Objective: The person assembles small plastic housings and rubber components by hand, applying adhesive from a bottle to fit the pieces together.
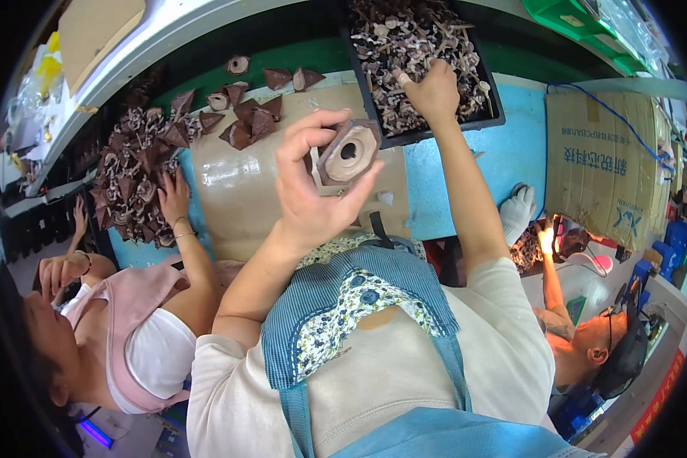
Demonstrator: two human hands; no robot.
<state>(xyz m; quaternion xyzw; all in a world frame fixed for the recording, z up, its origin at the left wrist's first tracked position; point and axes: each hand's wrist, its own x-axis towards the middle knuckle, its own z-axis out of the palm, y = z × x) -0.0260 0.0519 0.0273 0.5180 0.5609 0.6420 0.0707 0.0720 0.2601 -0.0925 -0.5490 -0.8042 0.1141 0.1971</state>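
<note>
My left hand point(305, 179) is closed around a brown faceted piece point(349, 153) with a flat six-sided face. That face is paler, with a dark hole in its middle, and is held up above the worktop. Over a black tray point(443, 131) at the far side, my right hand point(435, 91) reaches into a heap of small brown, beige and dark parts point(404, 34). Its thumb is spread away from the other fingers, whose tips dip among the parts. Nothing shows in its grip.
Brown pointed pieces point(248, 118) lie on the brown-covered worktop point(237, 198). A larger pile point(133, 172) sits at left, with a co-worker's hand point(174, 195) on it. A cardboard box point(599, 153) and a gloved hand point(517, 210) are at right. Green bins point(580, 23) stand beyond.
</note>
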